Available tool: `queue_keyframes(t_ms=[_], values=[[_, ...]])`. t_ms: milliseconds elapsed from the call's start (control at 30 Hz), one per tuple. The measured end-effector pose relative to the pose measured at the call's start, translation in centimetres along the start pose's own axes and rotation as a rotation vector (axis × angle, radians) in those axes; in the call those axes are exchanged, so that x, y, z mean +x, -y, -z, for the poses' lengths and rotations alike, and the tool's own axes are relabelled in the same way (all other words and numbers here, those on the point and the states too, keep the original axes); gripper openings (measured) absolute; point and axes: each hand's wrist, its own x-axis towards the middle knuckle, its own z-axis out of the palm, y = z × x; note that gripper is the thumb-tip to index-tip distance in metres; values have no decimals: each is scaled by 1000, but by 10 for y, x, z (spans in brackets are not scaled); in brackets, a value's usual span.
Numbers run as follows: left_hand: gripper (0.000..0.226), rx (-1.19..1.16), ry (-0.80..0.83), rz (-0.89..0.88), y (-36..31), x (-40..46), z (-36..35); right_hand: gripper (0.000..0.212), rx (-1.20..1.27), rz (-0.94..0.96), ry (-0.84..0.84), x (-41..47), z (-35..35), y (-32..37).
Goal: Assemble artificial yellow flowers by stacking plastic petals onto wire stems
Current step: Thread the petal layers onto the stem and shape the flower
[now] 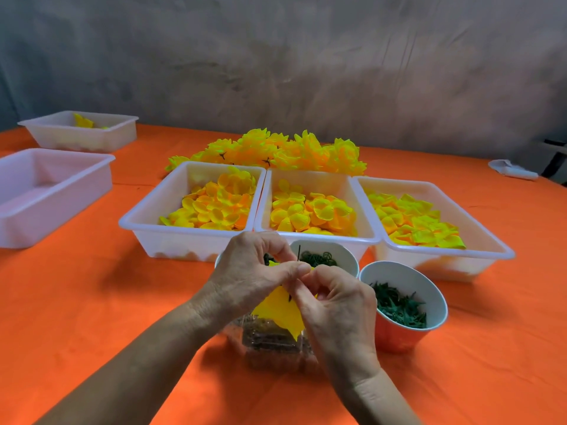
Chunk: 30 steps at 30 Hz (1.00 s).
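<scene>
My left hand (251, 271) and my right hand (334, 305) meet above the table's near middle, fingertips pinched together. Between them is a thin dark wire stem (298, 253) whose tip pokes up above the fingers. A yellow plastic petal (280, 311) hangs on the stem below my hands. Three white trays of yellow petals stand in a row behind: left (147, 216), middle (362, 210), right (478, 228). A pile of finished yellow flowers (276, 151) lies behind the trays.
A clear plastic box (270, 342) with dark parts sits under my hands. Two paper cups of green pieces stand close by, one behind my hands (340, 250), one to the right (408, 289). Two more white trays (46, 191) (82, 130) sit at far left on the orange cloth (92, 302).
</scene>
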Motion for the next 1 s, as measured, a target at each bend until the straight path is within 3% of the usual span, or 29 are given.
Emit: queue_keyframes(t_ms=[333, 467, 600, 733, 900, 1000], values=[[18, 32, -15, 8, -4, -1, -1, 24, 108, 80, -69, -9, -5, 4], [20, 44, -33, 43, -7, -4, -1, 20, 0, -77, 29, -4, -5, 11], [22, 52, -47, 38, -9, -5, -2, 26, -18, -114, 41, 1, -5, 15], [24, 32, -48, 13, -4, -5, -3, 42, 105, -156, -15, -2, -9, 12], [33, 39, -58, -7, 1, -4, -5, 46, 256, -117, -84, -5, -19, 5], [22, 26, -60, 1, 1, -2, -6, 44, 294, -99, -123, -5, -23, 4]])
